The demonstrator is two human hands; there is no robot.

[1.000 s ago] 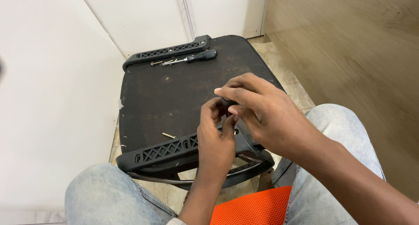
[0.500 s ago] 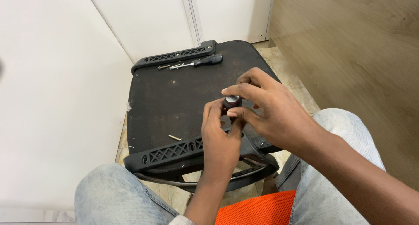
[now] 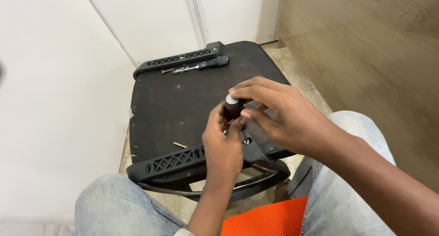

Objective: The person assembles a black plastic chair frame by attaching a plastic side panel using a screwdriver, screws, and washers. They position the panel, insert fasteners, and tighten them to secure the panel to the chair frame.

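My right hand point(image 3: 283, 115) pinches the screwdriver handle point(image 3: 233, 105) at its cap, axis upright over the seat base point(image 3: 183, 99); my left hand point(image 3: 224, 142) fingers wrap it just below, nearer me.

No packages, labels, signs or screens show anywhere in the head view; nothing printed or displayed is visible.
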